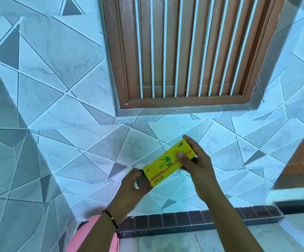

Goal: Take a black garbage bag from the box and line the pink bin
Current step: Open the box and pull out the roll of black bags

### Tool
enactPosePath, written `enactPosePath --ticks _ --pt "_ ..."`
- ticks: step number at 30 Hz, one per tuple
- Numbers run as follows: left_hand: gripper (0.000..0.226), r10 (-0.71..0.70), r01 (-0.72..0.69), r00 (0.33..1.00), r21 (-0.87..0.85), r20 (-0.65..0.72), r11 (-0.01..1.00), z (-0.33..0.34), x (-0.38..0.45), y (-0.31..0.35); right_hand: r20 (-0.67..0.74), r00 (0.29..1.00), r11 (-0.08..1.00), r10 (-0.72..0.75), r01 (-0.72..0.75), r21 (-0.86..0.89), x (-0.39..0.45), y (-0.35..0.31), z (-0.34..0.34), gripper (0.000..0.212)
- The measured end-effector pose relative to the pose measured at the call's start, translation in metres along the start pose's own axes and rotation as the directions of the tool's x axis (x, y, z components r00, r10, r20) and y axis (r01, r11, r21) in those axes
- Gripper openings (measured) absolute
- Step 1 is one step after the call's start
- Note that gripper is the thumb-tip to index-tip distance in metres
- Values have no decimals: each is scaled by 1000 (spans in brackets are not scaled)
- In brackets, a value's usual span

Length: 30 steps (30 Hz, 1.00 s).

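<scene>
- A pink bin [93, 233] stood low beneath the left forearm, well below the fingers, a beaded bracelet [111, 218] on the wrist above it.
- The left hand [131, 186] gripped the near end of a yellow box [167, 164], where a dark roll [142, 180] showed.
- The right hand [196, 160] clasped the far end, thumb pressed on top.
- Beyond the fingers rose a tiled wall [56, 88] and a barred wooden window [183, 51].
</scene>
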<state>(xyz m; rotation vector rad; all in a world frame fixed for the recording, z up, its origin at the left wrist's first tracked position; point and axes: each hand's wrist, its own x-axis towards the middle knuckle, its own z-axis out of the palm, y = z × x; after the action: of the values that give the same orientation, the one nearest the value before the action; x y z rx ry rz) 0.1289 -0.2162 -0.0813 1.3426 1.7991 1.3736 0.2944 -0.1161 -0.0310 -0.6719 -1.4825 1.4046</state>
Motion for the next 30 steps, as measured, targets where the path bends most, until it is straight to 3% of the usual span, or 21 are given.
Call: enactPosePath --ticks 2,3,5,7,9,11,14,19,24,30 --pt "40 -65 84 994 -233 89 969 4 -3 3 38 992 960 -121 127 -248 3 -13 7 48" --pt "47 -89 142 985 -401 148 905 7 -4 0 68 982 928 -175 188 -322 4 -21 11 50" --pt "65 -116 264 961 -708 250 655 13 -4 -4 137 964 876 -226 263 -404 10 -33 19 54" --pt "81 -107 296 954 -824 280 483 18 -4 -9 153 962 848 -226 271 -454 16 -40 22 55" --pt "88 -118 296 955 -843 272 450 20 -6 -10 103 977 884 -186 212 -418 22 -45 20 53" --pt "91 -150 301 954 -823 262 482 17 -8 -8 48 994 949 -102 111 -293 25 -45 14 48" --pt "85 -159 233 972 -718 170 656 8 -9 -3 10 1000 993 14 -13 -117 27 -44 4 41" --pt "45 -121 115 993 -450 16 886 -12 -2 8 -6 995 995 95 -95 -19 34 -36 -3 38" --pt "48 -113 126 992 -281 63 951 -26 2 23 112 990 995 90 -93 21 48 -34 -7 34" --pt "33 -99 83 992 -174 -84 981 -31 16 29 115 985 984 127 -140 113 68 -23 -11 41"
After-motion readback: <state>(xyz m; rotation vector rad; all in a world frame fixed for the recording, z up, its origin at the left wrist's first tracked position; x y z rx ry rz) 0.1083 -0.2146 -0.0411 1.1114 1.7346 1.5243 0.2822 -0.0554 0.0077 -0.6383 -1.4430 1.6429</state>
